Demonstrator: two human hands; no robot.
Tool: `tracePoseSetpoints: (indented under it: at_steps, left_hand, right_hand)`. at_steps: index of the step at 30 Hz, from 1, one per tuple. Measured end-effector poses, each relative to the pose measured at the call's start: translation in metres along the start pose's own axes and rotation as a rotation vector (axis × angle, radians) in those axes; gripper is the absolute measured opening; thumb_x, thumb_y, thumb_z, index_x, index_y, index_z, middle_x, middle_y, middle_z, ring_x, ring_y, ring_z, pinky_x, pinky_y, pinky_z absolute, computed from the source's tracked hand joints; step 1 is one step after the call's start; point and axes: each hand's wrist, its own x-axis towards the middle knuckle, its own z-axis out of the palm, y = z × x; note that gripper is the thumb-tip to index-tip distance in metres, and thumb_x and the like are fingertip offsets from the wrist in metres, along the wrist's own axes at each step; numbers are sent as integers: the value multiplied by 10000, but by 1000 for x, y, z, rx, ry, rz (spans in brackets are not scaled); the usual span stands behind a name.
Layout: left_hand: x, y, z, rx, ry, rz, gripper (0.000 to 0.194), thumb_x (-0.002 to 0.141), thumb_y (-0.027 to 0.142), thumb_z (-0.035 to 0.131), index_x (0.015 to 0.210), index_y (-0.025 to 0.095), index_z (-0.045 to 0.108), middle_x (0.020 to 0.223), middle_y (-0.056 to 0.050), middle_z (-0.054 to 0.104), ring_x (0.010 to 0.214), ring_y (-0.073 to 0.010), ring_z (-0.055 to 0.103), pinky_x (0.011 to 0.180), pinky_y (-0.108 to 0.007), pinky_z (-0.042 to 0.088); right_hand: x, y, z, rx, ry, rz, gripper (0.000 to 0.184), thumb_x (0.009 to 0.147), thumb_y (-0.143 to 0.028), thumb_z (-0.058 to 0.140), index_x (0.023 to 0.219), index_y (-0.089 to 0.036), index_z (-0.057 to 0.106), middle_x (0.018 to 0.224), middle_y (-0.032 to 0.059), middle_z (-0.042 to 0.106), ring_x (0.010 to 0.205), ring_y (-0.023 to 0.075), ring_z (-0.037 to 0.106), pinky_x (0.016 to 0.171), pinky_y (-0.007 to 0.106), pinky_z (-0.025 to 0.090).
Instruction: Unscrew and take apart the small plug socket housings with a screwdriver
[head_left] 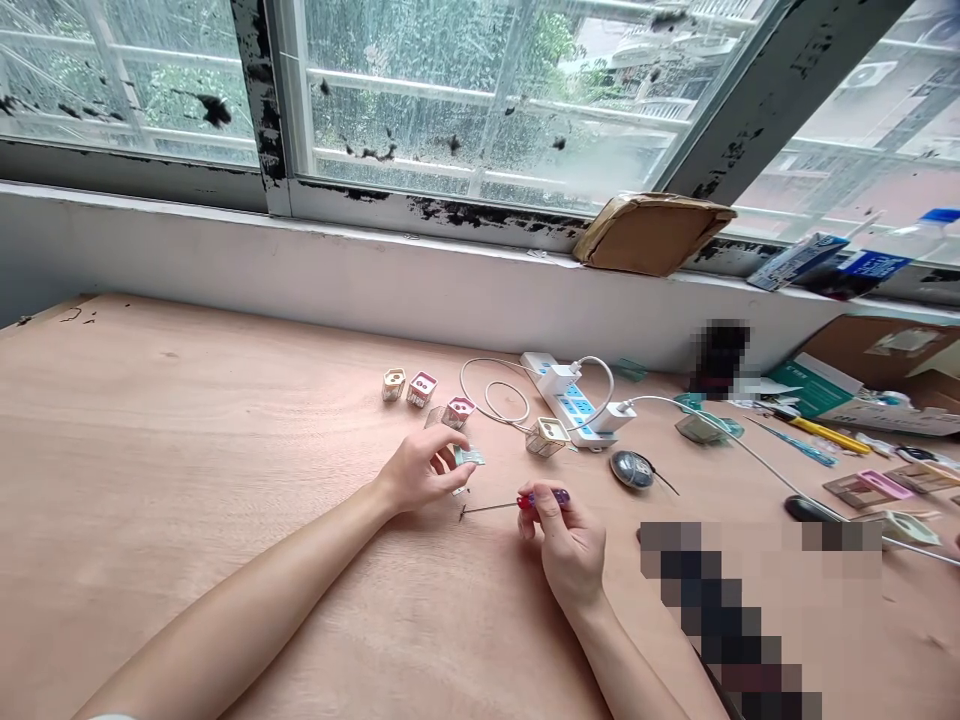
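Note:
My left hand pinches a small pale green and white piece between thumb and fingers. In my right hand is a screwdriver with a red and purple handle, its thin shaft pointing left. The shaft's tip is low over the table below my left fingertips, with a tiny dark bit at it that is too small to name. Beyond my left hand stand small boxy pieces: one yellow-topped, one pink-topped, and another pink-topped close to my fingers. A cream-topped one stands further right.
A white power strip with plugged-in chargers and looped white cable lies behind my right hand. To its right are a round dark dish, a yellow-handled tool and an open cardboard box. The windowsill holds a bottle.

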Motion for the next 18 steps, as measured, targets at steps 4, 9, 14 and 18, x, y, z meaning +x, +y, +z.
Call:
tracePoseSetpoints:
  at_steps: [4,9,14,18]
  left_hand:
    - [0,3,-1,-42,-69,-52,198,783,275,674,922,146,617,733,1,609,542,-61,590,485,-132,479]
    - [-2,7,-3,-213,-203,-236,264,806,345,678,942,140,584,579,18,598,458,-96,593,378,-126,383]
    - [-5,6,-2,-344,-354,-389,362,806,466,684,956,154,576,652,-25,658,458,-117,601,356,-161,431]
    - [-5,4,-3,-347,-379,-403,393,797,486,693,952,141,587,649,-27,652,473,-106,604,377,-153,443]
  right_hand:
    - [2,3,1,60,19,60,448,839,-571,638,765,-131,614,549,6,518,400,99,463,384,226,384]
    - [4,7,1,85,13,85,462,826,-582,649,759,-127,609,547,5,521,392,97,464,376,222,379]
    - [4,9,0,85,6,87,453,833,-574,646,762,-129,605,556,4,522,396,93,462,375,218,380]
    - [4,8,0,99,20,104,468,818,-589,654,752,-129,600,559,3,518,394,90,454,368,215,375]
